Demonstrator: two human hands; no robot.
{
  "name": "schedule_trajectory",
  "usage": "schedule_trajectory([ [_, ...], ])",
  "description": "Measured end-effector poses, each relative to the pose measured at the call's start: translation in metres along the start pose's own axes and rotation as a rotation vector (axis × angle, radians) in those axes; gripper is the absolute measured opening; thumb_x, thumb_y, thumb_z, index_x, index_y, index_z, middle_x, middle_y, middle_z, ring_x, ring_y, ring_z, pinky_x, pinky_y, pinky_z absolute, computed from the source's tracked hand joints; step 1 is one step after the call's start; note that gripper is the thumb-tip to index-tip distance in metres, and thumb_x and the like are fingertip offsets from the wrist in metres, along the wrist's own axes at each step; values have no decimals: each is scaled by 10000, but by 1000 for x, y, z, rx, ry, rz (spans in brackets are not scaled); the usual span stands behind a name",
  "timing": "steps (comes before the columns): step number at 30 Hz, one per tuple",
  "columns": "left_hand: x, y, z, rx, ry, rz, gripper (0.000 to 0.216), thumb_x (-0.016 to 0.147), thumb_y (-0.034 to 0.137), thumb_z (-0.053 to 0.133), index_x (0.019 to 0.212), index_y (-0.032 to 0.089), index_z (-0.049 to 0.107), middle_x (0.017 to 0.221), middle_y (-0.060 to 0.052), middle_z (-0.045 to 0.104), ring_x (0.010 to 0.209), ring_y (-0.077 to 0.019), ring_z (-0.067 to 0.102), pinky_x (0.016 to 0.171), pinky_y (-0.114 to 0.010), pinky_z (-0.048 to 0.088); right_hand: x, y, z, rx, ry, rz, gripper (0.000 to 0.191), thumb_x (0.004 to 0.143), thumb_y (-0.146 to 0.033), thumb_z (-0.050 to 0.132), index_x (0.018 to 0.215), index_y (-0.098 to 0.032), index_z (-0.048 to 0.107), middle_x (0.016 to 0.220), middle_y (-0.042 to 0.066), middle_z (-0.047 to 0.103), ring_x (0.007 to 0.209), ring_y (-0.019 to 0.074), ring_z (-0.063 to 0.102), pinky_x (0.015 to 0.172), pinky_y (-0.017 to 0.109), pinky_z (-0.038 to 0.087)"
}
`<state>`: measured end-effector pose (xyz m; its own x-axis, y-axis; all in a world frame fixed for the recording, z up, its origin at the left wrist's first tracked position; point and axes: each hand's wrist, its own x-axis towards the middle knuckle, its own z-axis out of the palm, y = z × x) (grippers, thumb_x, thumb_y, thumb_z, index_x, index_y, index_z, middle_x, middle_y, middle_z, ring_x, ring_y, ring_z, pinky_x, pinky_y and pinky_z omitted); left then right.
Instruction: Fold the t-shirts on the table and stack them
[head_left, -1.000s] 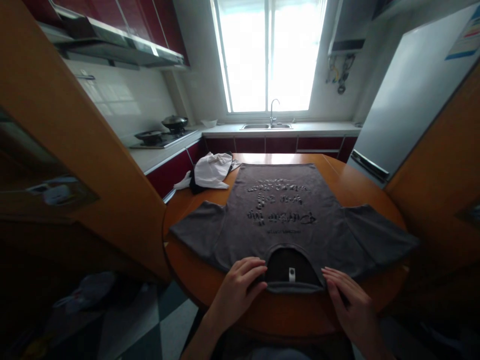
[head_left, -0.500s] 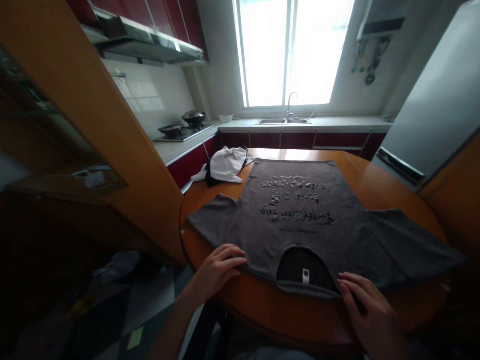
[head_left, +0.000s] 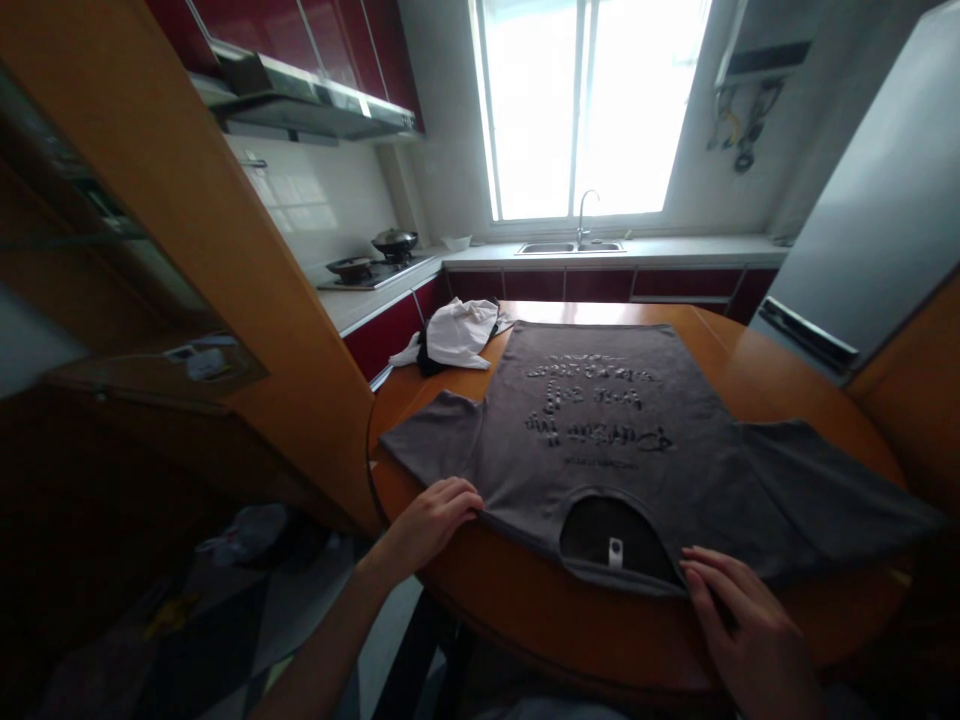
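A grey T-shirt (head_left: 600, 400) lies spread flat, its neckline towards me and its hem at the far side. Dark lettering runs across its front, upside down from here, and a small white label shows inside the collar. At the shirt's near left shoulder edge, my left hand (head_left: 431, 522) has its fingers closed on the cloth. My right hand (head_left: 742, 615) pinches the fabric beside the right end of the neckline, thumb against fingers. Both sleeves stick out to the sides, the right one reaching the table's edge.
The shirt rests on a round wooden table (head_left: 517, 600). A heap of white and black clothes (head_left: 459, 335) sits at its far left. Beyond are a counter with a sink (head_left: 551, 248), a stove with pans (head_left: 394, 243), and a fridge (head_left: 862, 200) on the right.
My left hand has shifted slightly left and up along the shoulder edge, and its fingers have drawn together on the cloth. My right hand stays at the neckline. The view has tilted slightly.
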<state>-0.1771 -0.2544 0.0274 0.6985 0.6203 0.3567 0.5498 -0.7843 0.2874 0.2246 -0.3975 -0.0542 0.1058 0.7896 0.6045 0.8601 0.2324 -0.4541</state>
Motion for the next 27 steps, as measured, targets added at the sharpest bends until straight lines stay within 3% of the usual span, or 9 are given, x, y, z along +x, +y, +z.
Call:
schedule_trajectory([
  [8, -6, -2, -4, 19, -71, 61, 164, 1021, 236, 539, 1013, 233, 703, 979, -36, 689, 920, -162, 642, 862, -278, 528, 4, -6, -2, 18, 20, 19, 290, 1003, -435, 517, 952, -250, 734, 1065, 76, 747, 974, 259, 708, 899, 420, 564],
  [11, 7, -2, -16, 5, -76, 52, 174, 1011, 292, 570, 1089, 241, 717, 1050, -54, 706, 987, -182, 660, 915, -310, 532, 6, -10, -3, 23, 24, 25, 279, 1005, -429, 518, 952, -254, 730, 1066, 67, 745, 973, 254, 707, 896, 416, 562],
  [14, 35, -4, -21, -21, 32, -3, 269, 1038, 312, 505, 1222, 238, 686, 1188, -82, 701, 1108, -204, 653, 998, -345, 520, 6, -9, -2, 25, 22, 19, 254, 1001, -414, 532, 955, -256, 727, 1069, 59, 743, 973, 250, 708, 894, 413, 562],
  [17, 68, -12, -6, -18, 111, -51, 353, 1064, 351, 419, 1304, 229, 647, 1341, -94, 654, 1258, -216, 601, 1102, -385, 466, 6, -8, -1, 18, 27, 14, 259, 1005, -407, 525, 952, -253, 726, 1059, 63, 745, 970, 250, 713, 896, 413, 567],
  [20, 86, -28, 27, 103, 34, -123, 497, 1060, 447, 388, 1458, 187, 529, 1552, -146, 475, 1477, -282, 386, 1206, -510, 327, 5, -6, -1, 12, 38, 6, 250, 1009, -394, 520, 979, -253, 724, 1064, 63, 746, 972, 247, 715, 881, 401, 577],
  [24, 78, -47, 63, 204, -166, -177, 664, 1037, 555, 394, 1571, 162, 371, 1641, -195, 294, 1551, -319, 195, 1214, -565, 261, 2, -3, 2, 17, 51, -10, 217, 1009, -369, 528, 1015, -264, 717, 1076, 48, 744, 977, 240, 713, 877, 390, 577],
  [27, 73, -57, 59, 164, -183, -113, 677, 1041, 543, 405, 1610, 197, 282, 1657, -175, 258, 1557, -296, 167, 1224, -519, 266, 1, -3, 4, 19, 46, 8, 217, 1006, -382, 533, 995, -274, 720, 1074, 49, 744, 982, 247, 710, 886, 401, 574],
])
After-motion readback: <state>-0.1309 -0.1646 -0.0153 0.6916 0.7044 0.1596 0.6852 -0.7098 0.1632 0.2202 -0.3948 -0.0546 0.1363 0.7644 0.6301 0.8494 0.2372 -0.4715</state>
